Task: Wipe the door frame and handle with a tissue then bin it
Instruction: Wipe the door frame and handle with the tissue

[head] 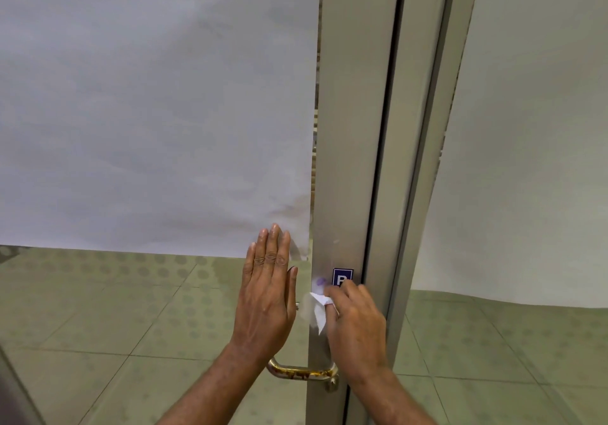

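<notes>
A grey metal door frame (348, 128) runs top to bottom right of the middle. My right hand (357, 329) is shut on a white tissue (317, 309) and presses it against the frame, just below a small blue sticker (342, 276) and a purple smudge (320, 281). My left hand (266, 296) lies flat with fingers together on the glass door panel left of the frame, holding nothing. A rusty brass-coloured handle (296, 373) curves out from the frame below both hands, partly hidden by my wrists.
White paper (148, 95) covers the upper glass of the door, and more paper (526, 161) covers the glass panel on the right. A second frame post (424, 128) stands beside the first across a dark gap. Green floor tiles (115, 326) show through the lower glass.
</notes>
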Demonstrator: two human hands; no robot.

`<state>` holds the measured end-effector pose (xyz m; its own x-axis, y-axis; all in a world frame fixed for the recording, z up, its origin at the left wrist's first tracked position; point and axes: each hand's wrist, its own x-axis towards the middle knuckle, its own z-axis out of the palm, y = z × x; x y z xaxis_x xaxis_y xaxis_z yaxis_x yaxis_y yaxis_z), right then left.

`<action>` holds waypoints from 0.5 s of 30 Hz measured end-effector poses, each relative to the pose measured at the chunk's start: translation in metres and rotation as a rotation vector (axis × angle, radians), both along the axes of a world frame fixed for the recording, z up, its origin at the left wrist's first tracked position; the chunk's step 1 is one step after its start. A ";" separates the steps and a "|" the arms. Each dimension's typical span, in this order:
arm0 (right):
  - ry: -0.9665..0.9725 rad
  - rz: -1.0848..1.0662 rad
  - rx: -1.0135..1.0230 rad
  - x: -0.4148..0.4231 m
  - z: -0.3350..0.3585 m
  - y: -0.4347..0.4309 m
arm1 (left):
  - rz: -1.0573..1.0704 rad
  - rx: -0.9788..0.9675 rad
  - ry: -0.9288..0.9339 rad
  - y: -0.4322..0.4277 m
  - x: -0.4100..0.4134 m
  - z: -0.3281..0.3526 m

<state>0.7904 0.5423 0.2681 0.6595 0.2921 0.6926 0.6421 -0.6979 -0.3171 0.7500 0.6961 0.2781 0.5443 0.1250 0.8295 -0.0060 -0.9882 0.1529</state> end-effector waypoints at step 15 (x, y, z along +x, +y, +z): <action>0.075 0.122 0.365 -0.007 -0.042 0.023 | -0.008 0.080 -0.098 0.010 0.028 0.008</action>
<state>0.7837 0.5652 0.2257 0.6878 0.1152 0.7167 0.6792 -0.4506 -0.5793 0.7784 0.7060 0.2865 0.4607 0.0526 0.8860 -0.0248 -0.9971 0.0721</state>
